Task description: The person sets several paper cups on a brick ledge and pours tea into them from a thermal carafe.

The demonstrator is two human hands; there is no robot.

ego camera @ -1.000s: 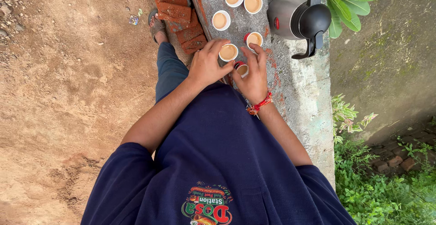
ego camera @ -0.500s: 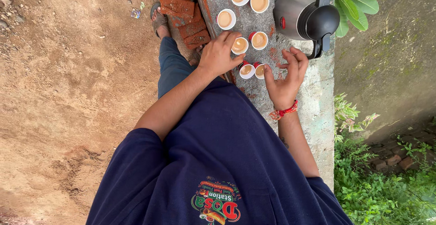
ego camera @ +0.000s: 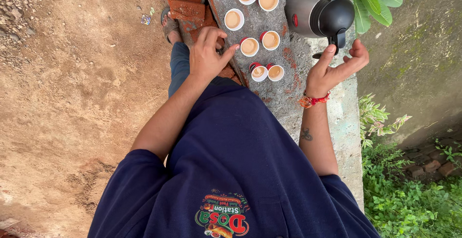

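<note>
we see the left hand, fingers loosely open, thumb tip beside a small cup of tea at its 3 o'clock; the right hand, open and empty, hovers at the flask's 6 o'clock on the concrete ledge.

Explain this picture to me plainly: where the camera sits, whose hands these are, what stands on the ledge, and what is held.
There is no machine here. The one picture comes from a camera worn on a person's head, looking straight down over a dark blue shirt at that person's own two bare hands.

Ahead runs a rough grey concrete ledge. On it stand seven small cups of milky tea and a steel flask with a black lid.

The left hand reaches toward a cup, its fingertips right at the rim, though I cannot tell if they touch. The right hand, with a red thread at the wrist, is open and holds nothing, just beside the flask.

A sandalled foot stands on bare earth on the left.
</note>
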